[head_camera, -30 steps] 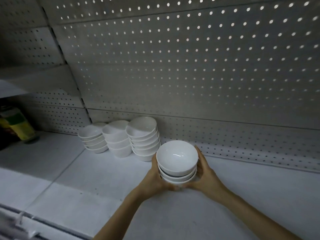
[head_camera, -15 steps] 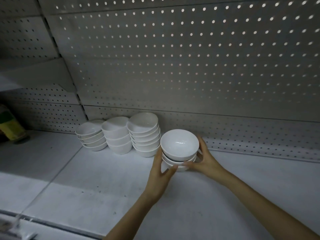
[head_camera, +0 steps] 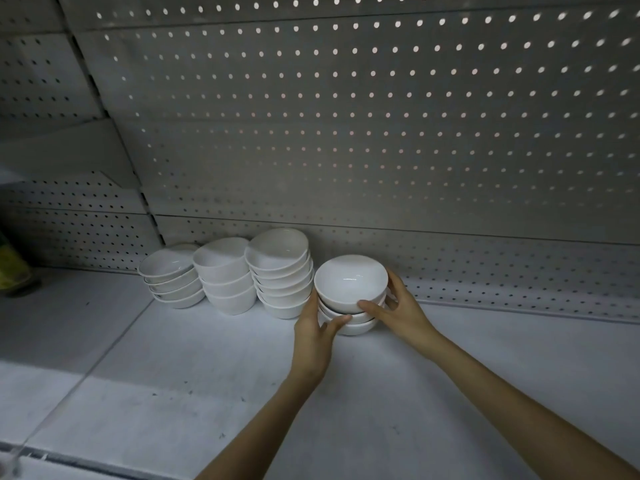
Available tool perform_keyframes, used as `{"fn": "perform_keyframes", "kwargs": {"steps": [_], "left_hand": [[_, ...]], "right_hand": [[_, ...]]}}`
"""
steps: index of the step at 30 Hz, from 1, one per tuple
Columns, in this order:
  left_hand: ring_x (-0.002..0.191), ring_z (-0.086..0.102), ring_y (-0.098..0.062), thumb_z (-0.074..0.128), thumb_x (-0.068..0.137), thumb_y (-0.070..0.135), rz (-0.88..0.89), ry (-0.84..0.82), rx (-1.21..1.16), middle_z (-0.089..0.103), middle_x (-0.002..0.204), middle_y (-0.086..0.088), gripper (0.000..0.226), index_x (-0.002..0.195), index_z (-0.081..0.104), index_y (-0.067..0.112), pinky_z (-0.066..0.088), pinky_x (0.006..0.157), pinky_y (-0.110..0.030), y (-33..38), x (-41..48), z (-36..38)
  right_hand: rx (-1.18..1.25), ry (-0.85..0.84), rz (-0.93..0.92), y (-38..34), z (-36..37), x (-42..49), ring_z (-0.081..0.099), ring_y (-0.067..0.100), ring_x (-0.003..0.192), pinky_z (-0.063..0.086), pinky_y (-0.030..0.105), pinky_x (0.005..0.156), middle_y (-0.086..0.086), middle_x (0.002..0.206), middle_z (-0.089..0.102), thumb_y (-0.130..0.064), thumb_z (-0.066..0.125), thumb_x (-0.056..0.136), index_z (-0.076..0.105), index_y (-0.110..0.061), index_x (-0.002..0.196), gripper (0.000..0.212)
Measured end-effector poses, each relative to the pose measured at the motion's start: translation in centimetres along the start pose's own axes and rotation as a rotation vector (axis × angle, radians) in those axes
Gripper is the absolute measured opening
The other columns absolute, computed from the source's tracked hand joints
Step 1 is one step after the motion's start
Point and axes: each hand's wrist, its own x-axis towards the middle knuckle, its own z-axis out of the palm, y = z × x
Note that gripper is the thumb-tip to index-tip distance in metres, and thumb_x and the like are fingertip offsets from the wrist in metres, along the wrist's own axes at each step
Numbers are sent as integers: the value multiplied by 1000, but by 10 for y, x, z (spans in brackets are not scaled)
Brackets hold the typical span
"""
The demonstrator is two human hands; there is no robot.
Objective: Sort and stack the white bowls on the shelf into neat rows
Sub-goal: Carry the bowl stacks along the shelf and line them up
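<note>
Bowl stack (head_camera: 350, 284) now beside the row (head_camera: 228, 278), between left fingers (head_camera: 312, 311) and right fingers (head_camera: 397, 283)

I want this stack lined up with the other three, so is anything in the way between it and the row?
Nothing but the hands themselves: the left hand sits in the gap between the held stack and the neighbouring stack, and the right hand holds its right side.

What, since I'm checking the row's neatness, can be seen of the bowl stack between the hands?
The bowl stack holds three glossy white bowls, ceramic-looking, nested upright. It seems to rest on the shelf at the row's right end, close beside the tallest stack. The left hand grips its left side, the right hand its right side.
</note>
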Motion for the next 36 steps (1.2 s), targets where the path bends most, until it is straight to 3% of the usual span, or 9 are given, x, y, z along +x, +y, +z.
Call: {"fn": "perform_keyframes", "kwargs": {"steps": [6,10,15,21,23,27,31,34,36], "left_hand": [[128,40,-3,77,78,20,54,-23,89,43,140,14,79,143,32,19,35,106,-16,-11,11,4],[124,42,-3,77,78,18,45,13,95,43,136,14,74,137,34,26,31,97,-2,-9,18,5],[124,40,-7,76,79,21,-25,52,100,41,141,0,75,141,35,16,32,102,-17,-9,16,7],[129,37,-6,71,84,22,13,-104,147,39,147,1,74,144,30,17,33,109,-24,-4,12,-14],[132,40,-15,64,90,24,44,-174,226,41,146,-1,63,144,32,17,37,110,-34,1,8,-29],[127,48,-20,46,99,37,182,-257,593,49,140,1,45,140,42,19,41,100,-33,12,5,-65],[97,66,-29,36,91,47,443,-232,877,68,111,-7,54,120,62,11,53,77,-33,30,3,-88],[105,64,-33,35,89,50,515,-223,1005,67,117,-12,60,121,62,8,51,87,-42,37,2,-90],[123,54,-34,27,88,57,467,-255,1055,58,133,-12,69,132,55,11,42,101,-48,46,-2,-85]], "right_hand": [[-20,4,18,-2,1,9,48,1,115,45,16,91,-28,123,46,-36,76,64,34,-32,136,83],[-43,-6,16,-1,3,12,45,2,118,42,22,98,-27,124,44,-36,75,64,31,-33,136,84],[-77,-9,29,-2,5,12,45,-2,115,43,14,92,-29,124,43,-38,74,65,28,-35,138,86],[-138,11,75,-11,7,2,39,7,127,38,24,101,-14,138,40,-48,70,67,26,-30,143,90],[-258,42,98,-14,2,-7,34,12,134,34,29,107,-9,147,34,-56,65,70,24,-27,145,91],[-744,102,100,-22,-17,-41,22,13,141,22,31,111,-8,155,20,-58,47,87,13,-28,149,77],[-1145,103,109,-28,-46,-81,0,14,145,5,38,117,-6,158,-2,-71,24,83,-7,-32,148,81],[-1300,101,246,-29,-72,-116,-18,15,143,-8,45,115,-10,150,-26,-84,0,72,-24,-36,141,88],[-1362,182,250,-33,-89,-139,-13,15,144,-6,45,116,-10,153,-20,-83,-7,63,-20,-35,144,95]]}}
